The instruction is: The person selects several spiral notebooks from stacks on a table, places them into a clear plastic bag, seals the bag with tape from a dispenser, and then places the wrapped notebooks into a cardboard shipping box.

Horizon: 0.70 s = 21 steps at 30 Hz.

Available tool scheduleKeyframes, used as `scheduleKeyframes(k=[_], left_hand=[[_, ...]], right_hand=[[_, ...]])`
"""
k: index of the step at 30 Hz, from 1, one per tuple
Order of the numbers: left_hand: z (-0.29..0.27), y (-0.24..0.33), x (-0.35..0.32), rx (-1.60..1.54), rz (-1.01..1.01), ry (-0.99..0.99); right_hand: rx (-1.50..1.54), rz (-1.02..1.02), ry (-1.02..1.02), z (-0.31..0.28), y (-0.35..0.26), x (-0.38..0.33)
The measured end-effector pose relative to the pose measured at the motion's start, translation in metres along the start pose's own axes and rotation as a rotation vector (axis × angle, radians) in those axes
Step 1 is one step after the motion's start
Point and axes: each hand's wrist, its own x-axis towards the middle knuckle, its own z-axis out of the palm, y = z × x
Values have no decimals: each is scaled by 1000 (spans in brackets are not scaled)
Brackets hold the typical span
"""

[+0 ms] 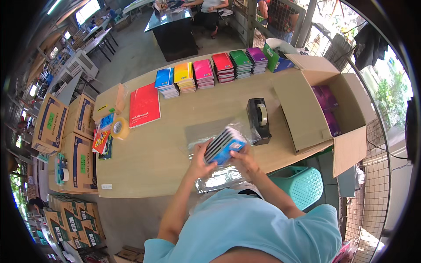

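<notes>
Between my two hands is a small stack of notebooks, tilted, with a blue cover facing me and dark and white edges showing. My left hand grips its left side, fingers closed round it. On the right side, my right hand holds the stack near the cover's edge. Clear plastic bags lie on the table beneath the stack. A black tape dispenser with a roll of tape stands just right of my hands.
Piles of notebooks in several colours line the table's far edge. A large red notebook and a tape roll lie left. An open carton stands right, above a teal stool. Stacked cartons flank the left edge.
</notes>
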Motion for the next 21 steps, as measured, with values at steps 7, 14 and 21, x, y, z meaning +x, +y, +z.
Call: scheduleKeyframes(k=[7,14,21], left_hand=[[38,-48,-5,-324,-300,-76],[-59,23,33,809,450,-118],[-51,17,16,235,314,47]], right_hand=[[-1008,-250,-148,-34,17,27],[-1667,-599,-567,41,-108,31],[-671,-389,-78,-24,-80,22]])
